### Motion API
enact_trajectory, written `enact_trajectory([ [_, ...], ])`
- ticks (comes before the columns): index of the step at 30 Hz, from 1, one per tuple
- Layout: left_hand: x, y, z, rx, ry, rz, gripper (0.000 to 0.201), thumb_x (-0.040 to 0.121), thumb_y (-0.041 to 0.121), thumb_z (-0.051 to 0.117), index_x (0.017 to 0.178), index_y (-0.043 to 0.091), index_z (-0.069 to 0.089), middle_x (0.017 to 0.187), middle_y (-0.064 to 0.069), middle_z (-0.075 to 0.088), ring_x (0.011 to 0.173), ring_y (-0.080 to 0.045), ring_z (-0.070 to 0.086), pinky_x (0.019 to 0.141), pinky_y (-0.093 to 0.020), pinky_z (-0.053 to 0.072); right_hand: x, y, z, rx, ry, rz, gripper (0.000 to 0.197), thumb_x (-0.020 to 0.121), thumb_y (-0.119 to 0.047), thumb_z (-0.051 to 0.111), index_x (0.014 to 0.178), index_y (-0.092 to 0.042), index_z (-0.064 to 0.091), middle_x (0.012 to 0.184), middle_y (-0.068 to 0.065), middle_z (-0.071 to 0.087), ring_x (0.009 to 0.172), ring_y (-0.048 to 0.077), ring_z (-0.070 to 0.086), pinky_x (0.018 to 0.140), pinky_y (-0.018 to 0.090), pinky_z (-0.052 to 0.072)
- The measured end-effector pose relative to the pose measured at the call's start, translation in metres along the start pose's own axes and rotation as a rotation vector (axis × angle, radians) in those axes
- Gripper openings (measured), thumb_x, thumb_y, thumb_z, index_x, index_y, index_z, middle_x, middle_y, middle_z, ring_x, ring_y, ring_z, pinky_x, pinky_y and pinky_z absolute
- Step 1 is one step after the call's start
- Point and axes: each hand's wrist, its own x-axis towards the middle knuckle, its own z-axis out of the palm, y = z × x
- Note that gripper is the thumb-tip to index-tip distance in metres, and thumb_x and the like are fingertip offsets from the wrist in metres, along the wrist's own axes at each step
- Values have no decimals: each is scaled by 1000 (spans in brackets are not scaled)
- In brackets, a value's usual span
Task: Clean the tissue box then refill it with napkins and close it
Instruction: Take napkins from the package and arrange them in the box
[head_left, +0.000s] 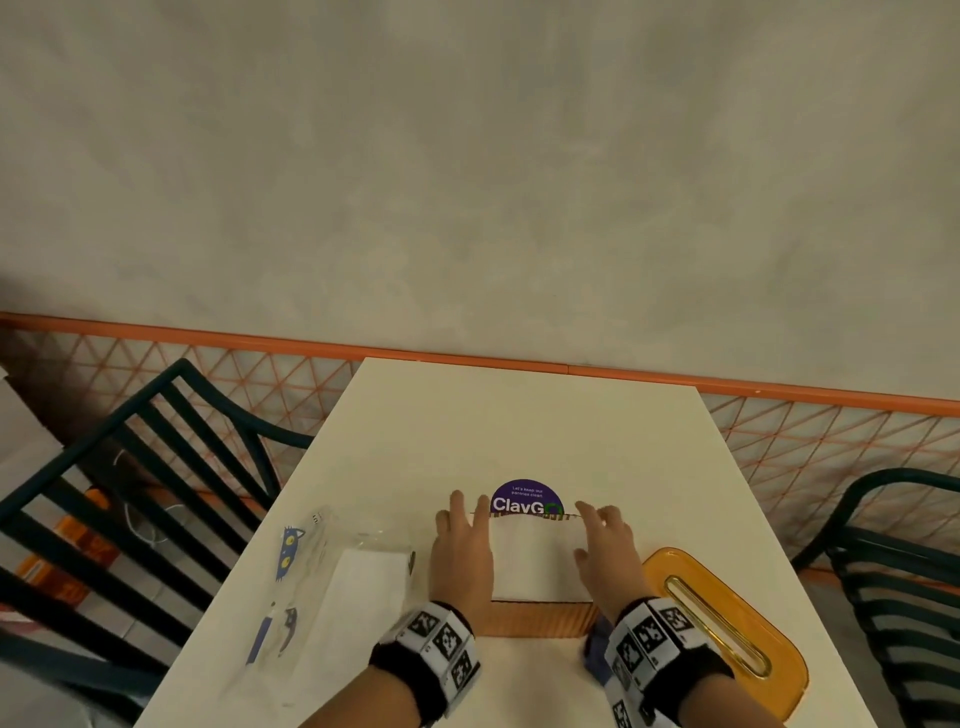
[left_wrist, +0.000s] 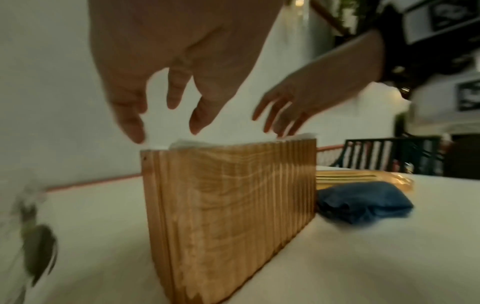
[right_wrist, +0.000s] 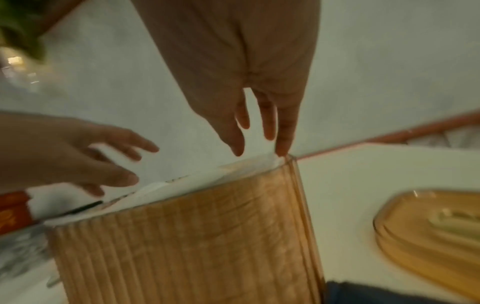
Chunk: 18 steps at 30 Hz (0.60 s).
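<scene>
A ribbed wooden tissue box (head_left: 540, 618) (left_wrist: 228, 205) (right_wrist: 187, 246) stands open-topped on the white table, filled to the rim with white napkins (head_left: 535, 561) (left_wrist: 192, 144) (right_wrist: 166, 185). My left hand (head_left: 462, 540) (left_wrist: 166, 115) hovers over the box's left end, fingers spread and straight. Over the right end is my right hand (head_left: 602, 540) (right_wrist: 259, 139), fingers straight, tips touching the napkins near the rim. The amber lid (head_left: 727, 634) (left_wrist: 363, 179) (right_wrist: 436, 236) with its slot lies flat to the right of the box.
A clear plastic napkin pack (head_left: 353, 577) lies left of the box. A crumpled blue cloth (left_wrist: 363, 201) (head_left: 597, 654) sits by the box's right near corner. A purple round sticker (head_left: 525, 499) is on the table (head_left: 519, 426) behind it. Dark chairs (head_left: 130, 467) flank the table.
</scene>
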Motion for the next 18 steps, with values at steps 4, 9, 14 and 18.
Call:
enact_trajectory([
  [4, -14, 13, 7, 34, -129, 141, 37, 82, 26, 67, 119, 24, 61, 142, -5, 43, 119, -26, 50, 91, -36, 51, -1, -2, 10, -144, 60, -453, 47, 78, -12, 70, 123, -23, 58, 137, 12, 47, 128, 36, 43, 101, 45, 47],
  [9, -5, 11, 11, 29, -377, 25, 41, 97, 29, 45, 137, 20, 45, 142, -6, 35, 131, -25, 37, 104, -35, 40, 5, -2, 18, -277, -395, -389, 52, 96, -21, 46, 145, -29, 30, 155, 4, 20, 140, 21, 27, 114, 30, 27],
  [14, -1, 10, -9, -9, -406, 11, 37, 95, 23, 48, 129, 10, 53, 133, -9, 50, 125, -27, 48, 100, -35, 42, 9, -10, 8, -421, -504, -382, 53, 97, -21, 40, 146, -30, 24, 153, 8, 24, 134, 25, 36, 111, 33, 32],
  [18, -1, -31, -46, -294, 78, -122, 25, 93, 12, 45, 110, 13, 64, 111, -3, 62, 102, -19, 60, 89, -33, 51, 7, -10, 2, -492, -496, -451, 52, 98, -16, 37, 148, -21, 21, 154, 6, 27, 140, 26, 27, 114, 35, 27],
])
